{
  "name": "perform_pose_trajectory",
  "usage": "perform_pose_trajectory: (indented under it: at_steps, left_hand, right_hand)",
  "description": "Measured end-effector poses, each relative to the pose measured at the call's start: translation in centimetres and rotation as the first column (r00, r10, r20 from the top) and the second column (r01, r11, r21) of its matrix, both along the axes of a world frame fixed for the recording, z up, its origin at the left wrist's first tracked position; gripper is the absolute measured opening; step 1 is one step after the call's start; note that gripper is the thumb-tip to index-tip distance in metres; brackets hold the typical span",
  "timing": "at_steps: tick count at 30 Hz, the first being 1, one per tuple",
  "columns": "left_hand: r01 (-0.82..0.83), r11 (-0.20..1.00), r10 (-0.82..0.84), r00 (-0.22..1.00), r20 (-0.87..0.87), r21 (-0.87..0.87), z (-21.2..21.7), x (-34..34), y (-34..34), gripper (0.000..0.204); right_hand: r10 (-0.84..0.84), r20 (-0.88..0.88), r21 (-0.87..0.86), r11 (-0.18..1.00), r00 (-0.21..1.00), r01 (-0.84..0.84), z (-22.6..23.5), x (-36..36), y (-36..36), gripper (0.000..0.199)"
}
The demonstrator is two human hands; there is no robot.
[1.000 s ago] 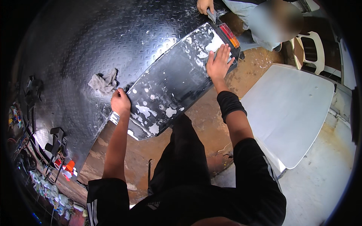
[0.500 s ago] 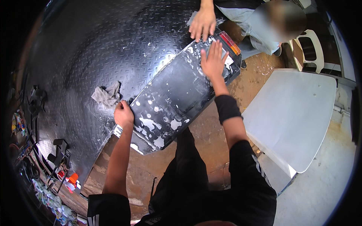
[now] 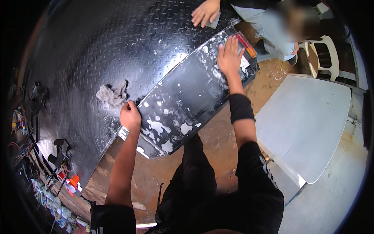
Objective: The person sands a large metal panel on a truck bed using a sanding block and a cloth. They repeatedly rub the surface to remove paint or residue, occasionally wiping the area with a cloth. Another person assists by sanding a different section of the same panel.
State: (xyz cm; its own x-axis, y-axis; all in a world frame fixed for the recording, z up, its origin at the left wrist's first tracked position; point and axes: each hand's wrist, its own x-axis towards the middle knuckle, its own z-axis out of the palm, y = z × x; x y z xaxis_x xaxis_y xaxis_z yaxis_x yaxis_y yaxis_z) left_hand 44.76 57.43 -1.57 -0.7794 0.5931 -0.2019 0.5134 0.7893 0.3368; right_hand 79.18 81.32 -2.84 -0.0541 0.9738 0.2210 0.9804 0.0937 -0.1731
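A long black panel (image 3: 187, 89) with white bare patches lies slantwise before me, with a red and orange tail light (image 3: 246, 45) at its far right end. My left hand (image 3: 130, 116) is closed at the panel's near left end, fingers curled against its edge. Flat on the far part of the panel, close to the tail light, rests my right hand (image 3: 230, 58) with its fingers stretched out. Whatever may lie beneath that palm is hidden. A crumpled grey rag (image 3: 113, 93) sits just beyond my left hand.
Black treadplate (image 3: 89, 66) supports the panel. At the top, a co-worker's hand (image 3: 206, 12) is by a small grey sheet (image 3: 213, 21). A pale board (image 3: 306, 121) and a cream plastic chair (image 3: 327, 56) stand right. Orange cups (image 3: 73, 180) and black brackets (image 3: 60, 154) are at lower left.
The co-worker's hand has lifted off the panel's far end and moved up and left over the treadplate. My right hand has slid slightly toward the tail light; my left keeps its place.
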Motion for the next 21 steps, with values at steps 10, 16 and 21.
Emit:
perform_pose_trajectory:
  at_steps: [10, 16, 21]
  left_hand:
    - [-0.037, 0.999, 0.037, 0.999, 0.000, 0.038, 0.1, -0.7, -1.0, 0.048]
    - [-0.024, 1.000, 0.024, 1.000, 0.017, 0.001, -0.1, -0.1, -0.8, 0.049]
    - [-0.043, 0.998, 0.044, 0.999, -0.025, 0.040, -0.7, -1.2, -1.2, 0.049]
  right_hand:
    - [0.125, -0.043, -0.074, 0.989, 0.991, -0.128, 0.2, 0.2, -7.3, 0.067]
    - [0.132, -0.006, -0.023, 0.991, 0.991, -0.132, 0.0, 0.7, -2.5, 0.065]
    - [0.213, -0.023, -0.111, 0.970, 0.977, -0.214, 0.3, 0.1, -10.3, 0.067]
